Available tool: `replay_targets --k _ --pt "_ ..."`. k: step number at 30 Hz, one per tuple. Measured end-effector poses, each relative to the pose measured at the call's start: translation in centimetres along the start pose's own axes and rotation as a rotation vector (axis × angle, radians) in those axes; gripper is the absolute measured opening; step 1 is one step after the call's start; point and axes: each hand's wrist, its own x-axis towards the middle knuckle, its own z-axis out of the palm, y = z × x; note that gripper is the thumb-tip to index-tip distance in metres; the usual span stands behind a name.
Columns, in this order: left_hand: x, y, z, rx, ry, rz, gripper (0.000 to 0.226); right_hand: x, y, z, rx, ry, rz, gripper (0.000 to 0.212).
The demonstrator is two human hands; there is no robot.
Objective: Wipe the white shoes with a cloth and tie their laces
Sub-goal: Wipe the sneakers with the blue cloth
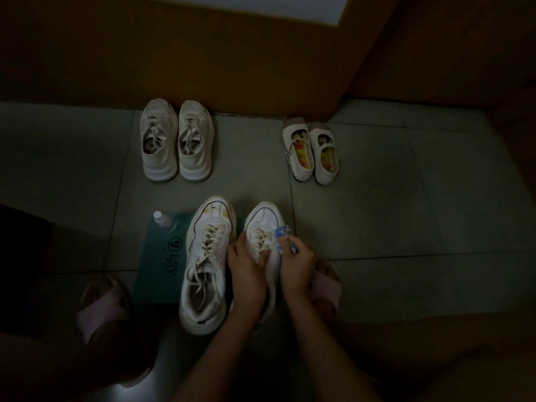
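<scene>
At the lower left of the frame, a pink slipper (pixel 101 303) sits on a foot on the grey tiled floor (pixel 377 198). Right of it, in the lower middle, lies a teal mat (pixel 162 274) with a small spray bottle (pixel 161 220) standing at its far corner. Above these, in the upper middle, 2 pale sneakers (pixel 175 140) stand side by side near the brown wall (pixel 203 53). The 1st white shoe (pixel 206 265) rests partly on the mat's right edge, its laces loose. Just right of it, at lower centre, is the 2nd white shoe (pixel 265 221), toe pointing up the frame. The left hand (pixel 246 274) grips it, fingers curled over the laces. The right hand (pixel 297 262) presses a blue-and-white cloth (pixel 282 232) against that shoe's right side, fingers clenched round the cloth. At the upper right, 2 small strap shoes (pixel 311 152) stand together. Just right of the right hand is the other pink slipper (pixel 329 285).
</scene>
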Motion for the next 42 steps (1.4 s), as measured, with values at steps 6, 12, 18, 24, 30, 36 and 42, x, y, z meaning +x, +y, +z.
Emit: replay_targets --k 6,12,18,24,30,36,42 --pt "0.0 -0.2 0.2 -0.026 -0.018 -0.025 0.059 -1.8 1.8 -1.5 0.026 0.013 0.167 0.011" --pt "0.1 0.0 0.0 -0.070 -0.037 -0.054 0.062 4.8 -2.8 -0.8 0.108 -0.053 0.055 0.013" --pt "0.2 0.0 0.2 -0.045 -0.020 -0.056 0.061 7.7 -4.9 2.4 -0.058 -0.335 -0.099 0.012" --pt "0.5 -0.2 0.5 0.038 -0.009 -0.057 0.062 5.9 -2.6 2.2 -0.095 -0.209 -0.101 0.011" --pt "0.4 -0.5 0.5 -0.004 -0.016 -0.042 0.060 2.2 -1.5 0.5 -0.066 -0.095 -0.014 0.010" --pt "0.3 -0.2 0.5 -0.019 -0.036 -0.072 0.061 -1.9 0.0 -1.2 0.042 -0.036 0.105 0.010" --pt "0.2 0.3 0.4 -0.016 -0.052 -0.095 0.060 -4.8 1.0 -2.1 0.026 -0.053 0.111 0.006"
